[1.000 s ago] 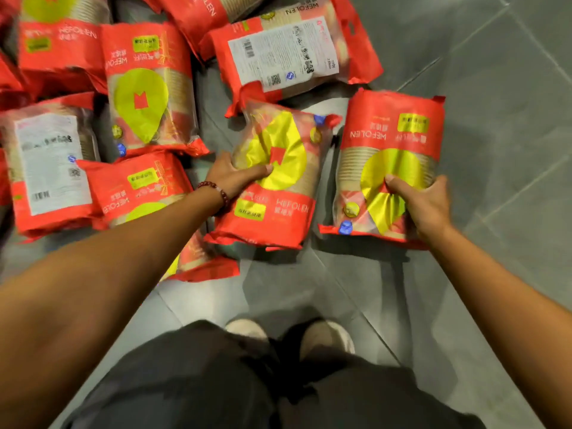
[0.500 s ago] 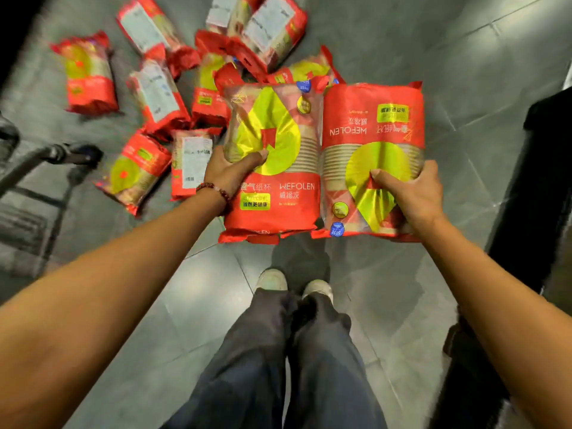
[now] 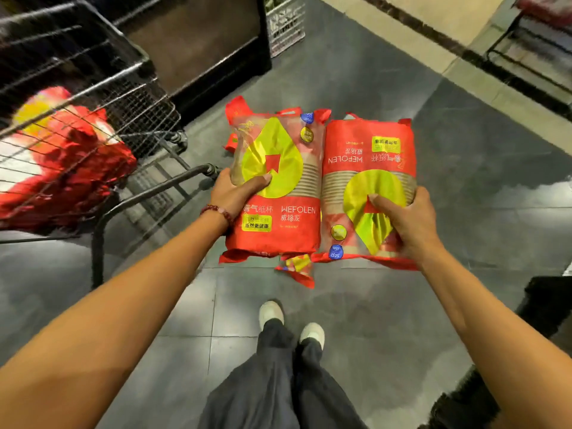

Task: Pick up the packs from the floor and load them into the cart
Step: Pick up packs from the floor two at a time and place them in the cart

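- Floor (image 3: 402, 305): dark grey tiles fill the frame; a pale band crosses at 1 o'clock.
- Cart (image 3: 102, 119): wire basket at 9 to 10 o'clock, with red packs in the cart (image 3: 62, 168) lying inside it — blurred, count unclear.
- Left pack (image 3: 275, 187): red and yellow, held in the air just above centre, print upright to the viewer, touching its neighbour along one long edge.
- Right pack (image 3: 368, 193): same kind, at 2 o'clock from centre, print upside down.
- Pack beneath (image 3: 297, 270): only a red and yellow corner shows under the two held packs; whether it lies on the floor or is held cannot be told.
- Left hand (image 3: 235, 193): grips the left pack's side, thumb pressed on the yellow patch.
- Right hand (image 3: 408, 224): grips the right pack's lower corner — thumb on the front, fingers behind.
- Shoes (image 3: 291, 320): white pair at 6 o'clock.
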### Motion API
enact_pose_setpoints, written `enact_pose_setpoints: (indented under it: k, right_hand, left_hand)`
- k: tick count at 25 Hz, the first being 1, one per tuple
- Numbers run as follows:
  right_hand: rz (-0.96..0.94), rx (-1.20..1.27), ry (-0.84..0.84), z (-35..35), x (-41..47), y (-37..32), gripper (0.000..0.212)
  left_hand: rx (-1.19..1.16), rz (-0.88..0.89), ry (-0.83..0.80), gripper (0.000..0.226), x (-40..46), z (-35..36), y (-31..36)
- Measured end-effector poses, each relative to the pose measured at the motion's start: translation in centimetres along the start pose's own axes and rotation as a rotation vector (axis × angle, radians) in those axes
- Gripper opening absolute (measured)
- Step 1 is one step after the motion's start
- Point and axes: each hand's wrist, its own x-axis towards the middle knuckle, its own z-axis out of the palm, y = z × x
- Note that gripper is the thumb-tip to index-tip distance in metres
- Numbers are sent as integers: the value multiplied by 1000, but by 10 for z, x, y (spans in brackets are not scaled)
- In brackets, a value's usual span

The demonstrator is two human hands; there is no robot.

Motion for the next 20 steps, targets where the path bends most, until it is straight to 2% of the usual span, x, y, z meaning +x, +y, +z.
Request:
enact_pose_setpoints:
  k: [4, 5, 7, 9, 11, 16, 20]
  right_hand:
    - [-128, -8, -140, 65, -21, -75, 78]
    - [-161, -13, -186, 84, -27, -90, 79]
    - [-197, -15, -249, 129, -43, -126, 77]
    - [-243, -20, -352, 181, -64, -164, 63]
    - [-291, -32, -421, 233, -84, -196, 53]
    - [-344, -75, -517, 353, -120, -262, 80]
    - [-426, -67, -593, 441, -139, -314, 88]
  left_hand:
    - [-75, -2, 193, 101, -23, -105, 12]
    - [-78, 7, 229, 95, -28, -129, 14]
    - [-87, 52, 293, 67, -41, -181, 20]
    - [-104, 81, 375, 44, -55, -238, 26]
    - [-147, 101, 450, 45, -68, -296, 27]
    - [-197, 73, 560, 59, -83, -419, 34]
    - [-208, 27, 635, 46, -71, -505, 40]
